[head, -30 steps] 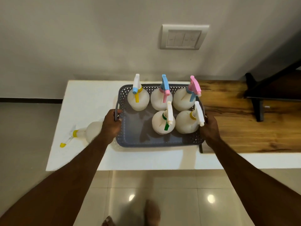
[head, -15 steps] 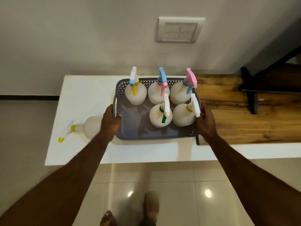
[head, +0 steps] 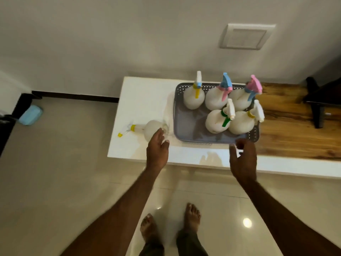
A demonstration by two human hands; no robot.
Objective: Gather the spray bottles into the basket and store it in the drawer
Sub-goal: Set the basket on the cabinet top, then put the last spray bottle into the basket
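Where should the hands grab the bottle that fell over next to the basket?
Probably round its fat white belly, coming from above. The lying bottle rests on its side, nozzle pointing left, belly nearest the left hand. The thin neck would likely let it swing.

basket's left half bare, five upright bottles crowding right

Dim, motion blur, floor glare
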